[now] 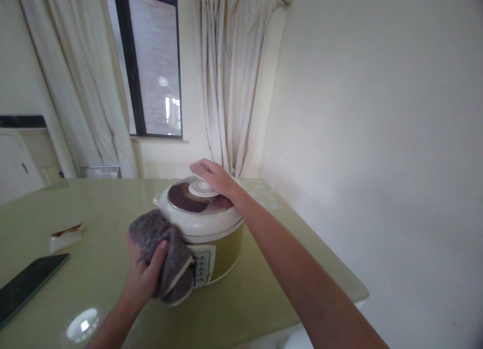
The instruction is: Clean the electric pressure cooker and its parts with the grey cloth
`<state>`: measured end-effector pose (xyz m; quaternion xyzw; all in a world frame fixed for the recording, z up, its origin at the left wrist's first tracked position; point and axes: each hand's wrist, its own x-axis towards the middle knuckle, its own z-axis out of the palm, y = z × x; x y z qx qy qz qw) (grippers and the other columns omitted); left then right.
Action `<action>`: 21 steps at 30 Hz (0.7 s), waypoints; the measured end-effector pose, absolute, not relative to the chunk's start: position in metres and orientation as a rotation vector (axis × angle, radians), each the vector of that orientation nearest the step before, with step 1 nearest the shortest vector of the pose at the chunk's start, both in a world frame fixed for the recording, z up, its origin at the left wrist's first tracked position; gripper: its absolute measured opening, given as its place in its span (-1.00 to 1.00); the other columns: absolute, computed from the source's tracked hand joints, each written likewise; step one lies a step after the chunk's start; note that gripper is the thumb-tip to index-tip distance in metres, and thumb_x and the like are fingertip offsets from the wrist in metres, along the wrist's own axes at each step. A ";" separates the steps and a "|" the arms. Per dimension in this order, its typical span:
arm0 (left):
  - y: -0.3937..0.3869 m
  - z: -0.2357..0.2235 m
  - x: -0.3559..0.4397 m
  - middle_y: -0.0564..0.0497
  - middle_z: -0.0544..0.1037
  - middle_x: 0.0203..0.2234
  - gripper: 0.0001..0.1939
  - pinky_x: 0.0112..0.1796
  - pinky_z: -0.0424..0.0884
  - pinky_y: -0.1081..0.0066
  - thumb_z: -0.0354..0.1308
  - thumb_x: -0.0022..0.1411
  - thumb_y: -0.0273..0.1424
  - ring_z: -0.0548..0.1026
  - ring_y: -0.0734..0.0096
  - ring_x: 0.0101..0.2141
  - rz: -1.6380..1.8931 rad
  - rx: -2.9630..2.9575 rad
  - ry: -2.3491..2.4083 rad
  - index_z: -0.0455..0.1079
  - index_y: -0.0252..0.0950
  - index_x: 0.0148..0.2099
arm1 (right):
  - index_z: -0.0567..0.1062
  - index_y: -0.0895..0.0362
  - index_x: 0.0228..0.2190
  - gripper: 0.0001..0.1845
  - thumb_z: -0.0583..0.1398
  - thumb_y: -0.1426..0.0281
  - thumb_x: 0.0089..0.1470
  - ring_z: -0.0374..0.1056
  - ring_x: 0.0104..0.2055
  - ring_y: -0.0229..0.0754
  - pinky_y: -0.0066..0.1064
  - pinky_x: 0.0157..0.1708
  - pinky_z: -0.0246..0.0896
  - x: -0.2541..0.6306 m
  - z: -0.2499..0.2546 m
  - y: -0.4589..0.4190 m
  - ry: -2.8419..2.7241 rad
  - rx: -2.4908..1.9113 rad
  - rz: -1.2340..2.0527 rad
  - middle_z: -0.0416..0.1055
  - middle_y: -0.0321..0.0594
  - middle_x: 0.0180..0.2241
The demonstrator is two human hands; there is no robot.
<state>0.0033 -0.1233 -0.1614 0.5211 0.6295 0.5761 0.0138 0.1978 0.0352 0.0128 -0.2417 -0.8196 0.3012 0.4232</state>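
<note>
A rice cooker (226,253) with a white lid and a yellowish body stands upright on the green table. My left hand (145,268) is closed around a bunched grey cloth (156,230), which lies against the cooker's front left side and partly hides its button panel (204,266). On top, my right hand (213,177) rests with its fingers stretched out over the far side of the lid (186,198), close to the round white centre. The tips of those fingers are pressed near each other, and the palm's contact with the lid is partly hidden.
At the left on the table (113,198) lie a dark flat slab (32,283) and a small white packet (66,237) with a brown edge. A wall (377,162) runs along the right. Behind are curtains (234,62) and a window (156,62).
</note>
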 end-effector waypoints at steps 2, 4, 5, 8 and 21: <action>-0.129 -0.146 0.017 -0.26 0.43 0.07 -0.39 0.31 0.31 -0.11 0.08 0.29 0.11 0.39 -0.15 0.21 1.884 1.713 1.958 0.46 -0.29 0.09 | 0.60 0.01 -0.17 -0.43 0.20 -0.22 0.23 0.50 0.04 -0.09 -0.25 0.16 0.27 0.198 0.013 0.035 -2.046 -0.591 0.756 0.60 -0.29 -0.11; -0.124 -0.117 0.022 -0.25 0.43 0.00 -0.41 0.27 0.33 -0.11 0.02 0.32 0.13 0.40 -0.16 0.16 1.858 1.796 2.003 0.48 -0.29 -0.01 | 0.60 0.02 -0.19 -0.36 0.18 -0.28 0.20 0.50 0.06 -0.08 -0.22 0.21 0.26 0.197 0.013 0.036 -2.026 -0.589 0.784 0.61 -0.26 -0.10; -0.118 -0.099 0.021 -0.25 0.44 -0.04 -0.40 0.25 0.34 -0.12 -0.03 0.35 0.14 0.41 -0.16 0.13 1.796 1.837 2.040 0.48 -0.28 -0.04 | 0.61 0.02 -0.19 -0.31 0.15 -0.32 0.19 0.50 0.07 -0.07 -0.21 0.23 0.25 0.197 0.014 0.037 -2.011 -0.587 0.808 0.61 -0.23 -0.09; -0.084 -0.044 0.011 -0.22 0.55 -0.06 -0.35 0.22 0.32 -0.12 -0.03 0.33 0.18 0.46 -0.17 0.10 1.424 2.055 2.089 0.46 -0.24 0.08 | 0.63 0.07 -0.16 -0.14 0.00 -0.41 0.20 0.51 0.09 -0.04 -0.18 0.27 0.25 0.197 0.014 0.040 -1.971 -0.582 0.878 0.64 -0.12 -0.08; 0.048 0.031 -0.009 -0.16 0.75 -0.19 -0.25 0.05 0.51 0.15 0.10 -0.14 0.26 0.63 -0.18 -0.05 0.682 2.128 1.666 0.63 -0.26 -0.20 | 0.56 0.01 -0.07 -0.30 -0.10 -0.22 0.41 0.41 0.22 -0.08 -0.16 0.36 0.15 0.197 0.007 0.045 -2.009 -0.612 0.637 0.56 -0.19 0.02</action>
